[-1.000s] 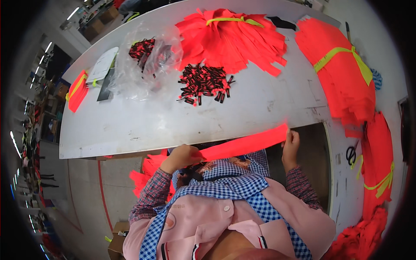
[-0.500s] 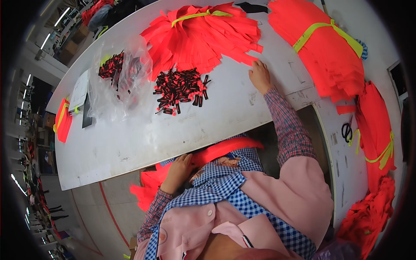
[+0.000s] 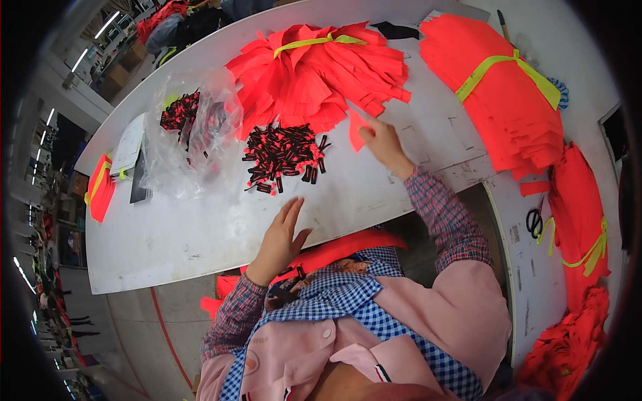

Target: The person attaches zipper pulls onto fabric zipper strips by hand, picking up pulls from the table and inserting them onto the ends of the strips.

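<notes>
Watching right hand (image 3: pixel 386 146) pinch a strip (image 3: pixel 355 134)
I feared the close bundle (image 3: pixel 314 77) beyond snagging it; left hand (image 3: pixel 275 244) gaped, empty.

On my remote feed, the right hand (image 3: pixel 386 142) hides part of its red strip (image 3: pixel 356 132), the piled tags (image 3: pixel 281 155) are too small for me to read, and my view's edge crops the red heap (image 3: pixel 565 344).

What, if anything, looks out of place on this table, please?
The black-and-red pieces lie in a loose heap, with strays at its edge, beside a clear plastic bag holding similar-looking ones, so it could pass for a spill. Nothing else stands out.
</notes>
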`<state>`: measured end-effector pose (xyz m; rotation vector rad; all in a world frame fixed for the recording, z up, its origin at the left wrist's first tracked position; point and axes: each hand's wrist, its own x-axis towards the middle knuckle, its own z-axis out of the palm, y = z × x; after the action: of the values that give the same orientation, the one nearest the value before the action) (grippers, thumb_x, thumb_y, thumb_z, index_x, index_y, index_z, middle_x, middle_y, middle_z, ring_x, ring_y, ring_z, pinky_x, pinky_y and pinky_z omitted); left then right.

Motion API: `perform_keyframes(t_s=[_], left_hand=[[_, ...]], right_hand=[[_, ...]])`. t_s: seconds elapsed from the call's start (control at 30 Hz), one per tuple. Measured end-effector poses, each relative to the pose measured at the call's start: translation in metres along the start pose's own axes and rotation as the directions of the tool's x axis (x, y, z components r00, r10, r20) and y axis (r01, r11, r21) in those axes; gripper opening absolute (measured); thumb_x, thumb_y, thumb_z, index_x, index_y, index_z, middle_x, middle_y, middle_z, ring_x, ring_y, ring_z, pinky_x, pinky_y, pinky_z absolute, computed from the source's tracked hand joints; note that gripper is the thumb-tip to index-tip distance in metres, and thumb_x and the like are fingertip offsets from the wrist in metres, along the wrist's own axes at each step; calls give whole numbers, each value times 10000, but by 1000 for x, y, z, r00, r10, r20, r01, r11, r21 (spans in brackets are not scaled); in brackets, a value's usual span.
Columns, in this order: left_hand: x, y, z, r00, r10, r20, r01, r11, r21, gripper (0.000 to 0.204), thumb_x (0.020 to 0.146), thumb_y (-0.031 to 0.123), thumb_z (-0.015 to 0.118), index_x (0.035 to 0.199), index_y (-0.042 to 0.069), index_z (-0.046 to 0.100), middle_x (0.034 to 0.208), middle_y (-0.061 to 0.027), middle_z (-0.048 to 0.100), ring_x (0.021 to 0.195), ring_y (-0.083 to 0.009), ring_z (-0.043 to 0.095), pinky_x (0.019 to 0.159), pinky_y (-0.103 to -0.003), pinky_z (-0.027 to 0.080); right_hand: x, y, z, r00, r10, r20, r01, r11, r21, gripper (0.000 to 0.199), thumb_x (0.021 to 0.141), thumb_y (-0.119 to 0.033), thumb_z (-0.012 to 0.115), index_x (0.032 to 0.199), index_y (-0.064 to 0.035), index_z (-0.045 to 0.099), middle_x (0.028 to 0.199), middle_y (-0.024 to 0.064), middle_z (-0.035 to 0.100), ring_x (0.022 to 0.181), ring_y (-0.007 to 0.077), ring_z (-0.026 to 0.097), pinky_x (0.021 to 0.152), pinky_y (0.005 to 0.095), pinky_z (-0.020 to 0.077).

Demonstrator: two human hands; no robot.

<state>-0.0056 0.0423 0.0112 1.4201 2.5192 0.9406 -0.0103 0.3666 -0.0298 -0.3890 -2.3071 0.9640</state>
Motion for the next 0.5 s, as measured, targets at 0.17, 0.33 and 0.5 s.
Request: perform_keyframes(t_s=[0.17,0.33,0.5], left_hand=[[51,30,14,910,201,-362,-193,979,59,703,761,-16,668,1391,48,362,1287,-215,503,1189,-368,499,960,-388,446],[71,12,3,888,7,-459,-179,927,-331,440,824,-18,608,1253,16,519,1113,-144,617,1001,-263,607,881,-333,482],[101,-6,-94,395,-269,-878,-453,775,-441,175,952,172,557,1040,25,592,942,-12,587,771,-109,546,704,-272,480]], right_hand=[[-72,-114,-6,994,-13,110,-39,888,457,253,868,-163,600,720,13,495,575,127,390,561,75,419,489,317,376],[-85,-154,-11,939,-343,24,305,862,405,158,903,-145,596,915,6,550,800,139,572,619,193,575,549,305,457],[-90,-163,-9,896,-439,-64,419,789,450,156,889,-69,606,1027,-4,572,947,105,593,706,172,593,605,271,486]])
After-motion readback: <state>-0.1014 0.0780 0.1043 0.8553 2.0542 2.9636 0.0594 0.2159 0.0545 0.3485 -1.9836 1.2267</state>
